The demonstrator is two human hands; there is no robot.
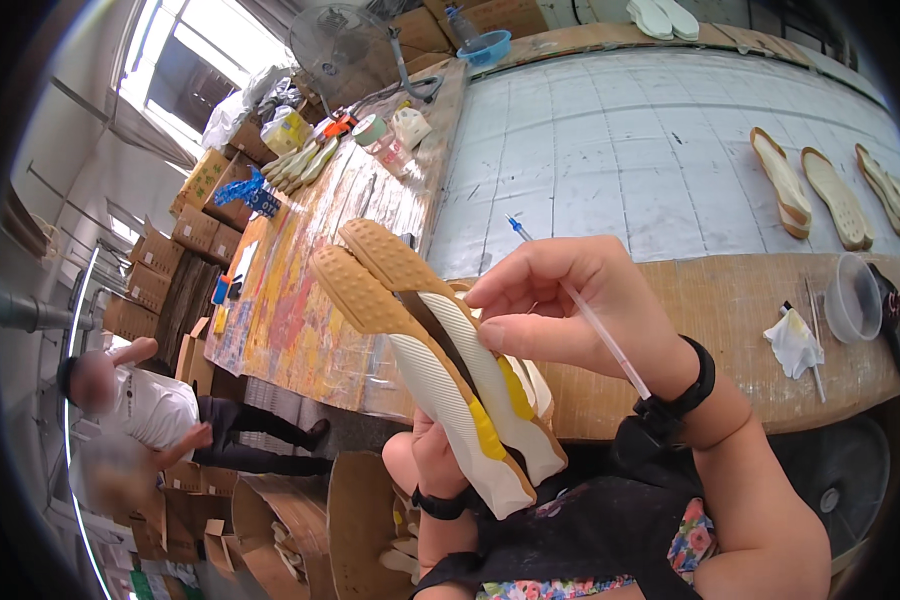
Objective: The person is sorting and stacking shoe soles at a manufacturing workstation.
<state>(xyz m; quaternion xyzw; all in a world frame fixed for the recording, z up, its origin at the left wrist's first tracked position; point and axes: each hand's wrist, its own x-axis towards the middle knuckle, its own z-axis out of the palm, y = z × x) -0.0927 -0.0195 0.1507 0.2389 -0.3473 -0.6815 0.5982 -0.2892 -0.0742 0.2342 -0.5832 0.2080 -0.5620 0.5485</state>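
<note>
My left hand (pixel 438 462) grips two shoe soles (pixel 440 360) from below, held side by side with tan studded toes pointing up-left and white ribbed heels with yellow patches toward me. My right hand (pixel 560 305) rests its fingertips on the nearer sole's white part and pinches a thin white-handled brush (pixel 582 312) whose blue tip points up-left over the table. Both wrists wear black bands.
A wooden workbench (pixel 730 300) holds a clear plastic cup (pixel 854 297), a crumpled rag (pixel 796 342) and thin sticks. More soles (pixel 810 185) lie on the grey gridded surface. A paint-stained table (pixel 300 270), cardboard boxes, a fan (pixel 342 45) and a seated person (pixel 160 405) are at left.
</note>
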